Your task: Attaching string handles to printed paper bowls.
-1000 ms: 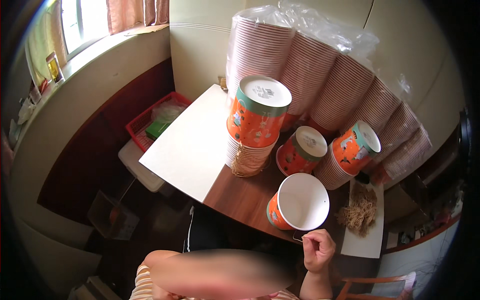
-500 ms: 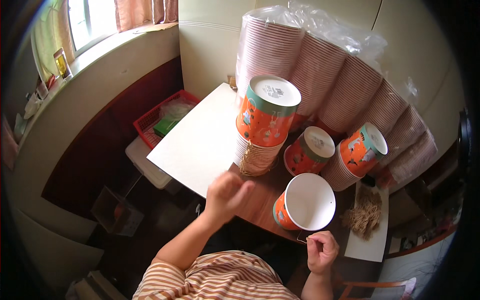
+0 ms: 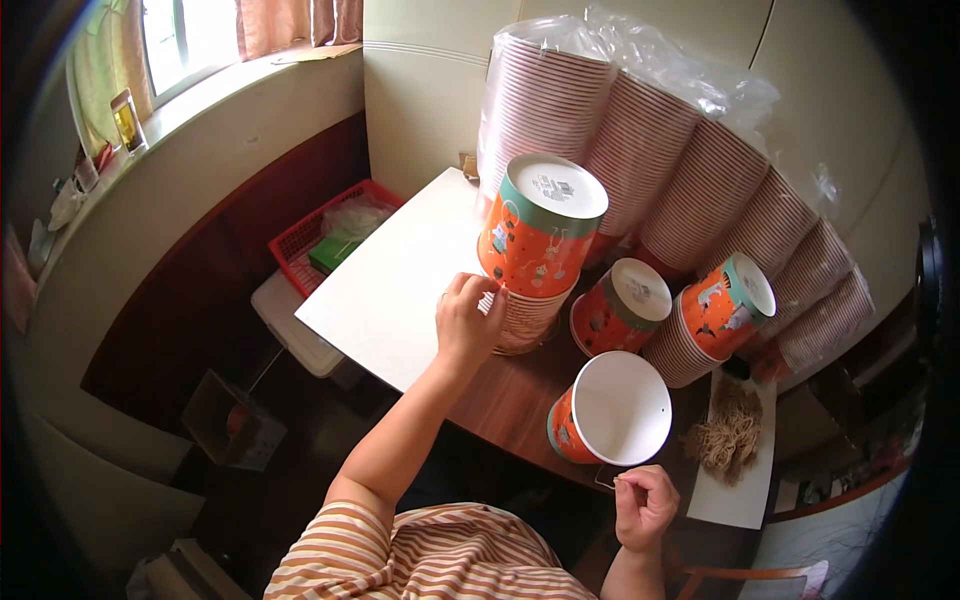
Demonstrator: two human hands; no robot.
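Observation:
An orange paper bucket [image 3: 622, 408] stands at the table's front edge, its white inside facing me and a small dark hole in its wall near the rim. Below it, my right hand [image 3: 645, 505] pinches a thin cord [image 3: 604, 478], which bends up toward the bucket. My left hand [image 3: 468, 318] is raised to the side of a tall stack of upside-down paper buckets [image 3: 545, 245], fingers curled and thumb against the rims. Whatever lies between those fingers is hidden. Twine [image 3: 520, 350] hangs around the stack's lower rims.
Two shorter upturned buckets or stacks, one red [image 3: 622, 310] and one orange [image 3: 715, 310], stand behind the front bucket. Plastic-wrapped bucket stacks [image 3: 645, 150] line the back. A bundle of tan cords [image 3: 728, 435] lies at right. A red basket [image 3: 300, 240] sits left, beyond the white board [image 3: 390, 270].
My left hand has moved up and forward from the table's front edge to the tall stack. My right hand keeps its pinch by the front bucket.

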